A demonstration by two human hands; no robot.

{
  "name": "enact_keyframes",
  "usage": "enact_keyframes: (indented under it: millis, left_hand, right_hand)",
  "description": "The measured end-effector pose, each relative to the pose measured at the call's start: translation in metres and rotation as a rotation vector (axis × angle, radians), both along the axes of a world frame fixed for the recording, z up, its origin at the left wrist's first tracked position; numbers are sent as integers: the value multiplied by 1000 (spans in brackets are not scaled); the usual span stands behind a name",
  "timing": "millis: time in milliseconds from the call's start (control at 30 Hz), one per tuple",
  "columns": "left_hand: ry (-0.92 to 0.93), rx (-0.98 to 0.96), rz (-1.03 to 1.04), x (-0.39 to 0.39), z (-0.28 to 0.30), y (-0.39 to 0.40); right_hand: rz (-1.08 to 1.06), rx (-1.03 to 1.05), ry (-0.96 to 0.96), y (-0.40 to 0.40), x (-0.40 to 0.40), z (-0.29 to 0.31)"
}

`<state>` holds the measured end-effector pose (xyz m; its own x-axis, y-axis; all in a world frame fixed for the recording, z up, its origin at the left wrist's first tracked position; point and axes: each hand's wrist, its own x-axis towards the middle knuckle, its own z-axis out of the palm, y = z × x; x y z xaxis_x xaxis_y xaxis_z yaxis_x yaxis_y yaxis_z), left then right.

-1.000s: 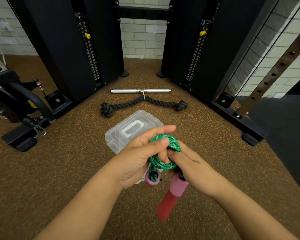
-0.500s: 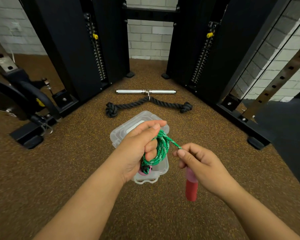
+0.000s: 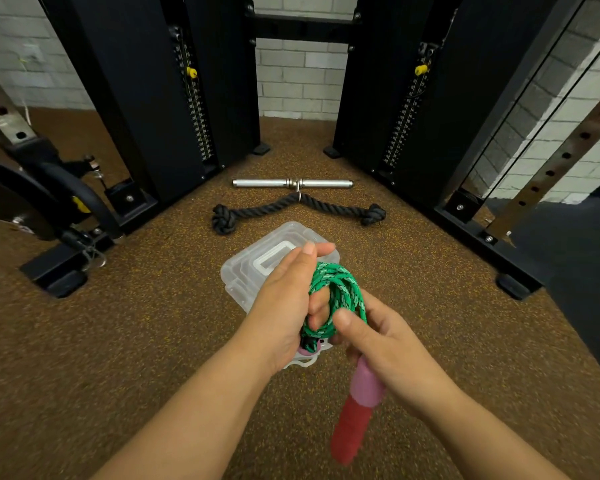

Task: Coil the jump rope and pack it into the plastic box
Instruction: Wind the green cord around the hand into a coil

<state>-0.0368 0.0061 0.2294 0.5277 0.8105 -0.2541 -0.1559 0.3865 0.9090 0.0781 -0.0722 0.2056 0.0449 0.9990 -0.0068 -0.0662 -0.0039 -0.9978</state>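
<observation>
The green jump rope (image 3: 340, 292) is wound in several loops around the fingers of my left hand (image 3: 284, 306), which is shut on the coil. One pink handle end (image 3: 307, 348) pokes out under that hand. My right hand (image 3: 385, 344) touches the coil and grips the other handle (image 3: 355, 410), pink on top and red below, hanging downward. The clear plastic box (image 3: 246, 268) lies on the floor just beyond and beneath my hands with its lid shut, partly hidden by them.
A black knotted cable rope (image 3: 291, 206) and a steel bar handle (image 3: 291, 183) lie on the brown floor past the box. Black weight-stack columns (image 3: 174, 98) stand left and right. A machine base (image 3: 59, 265) sits at left, a rack foot (image 3: 513, 285) at right.
My right hand, apart from the coil half a second ago, has come back against it with the handle, laying another turn of rope over my left hand.
</observation>
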Motion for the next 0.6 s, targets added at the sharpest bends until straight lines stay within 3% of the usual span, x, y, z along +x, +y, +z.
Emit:
enact_keyframes:
  millis: [133, 300, 467, 600]
  left_hand:
    - [137, 78, -39, 1, -7, -2]
    - [159, 86, -195, 1, -5, -1]
    - [269, 199, -271, -3, -6, -1]
    - [88, 32, -125, -3, 2, 2]
  right_hand:
    - [-26, -6, 2, 2, 2, 0]
    - [-129, -145, -88, 2, 13, -6]
    - [-75, -155, -158, 1, 12, -8]
    - [-23, -119, -152, 0, 15, -8]
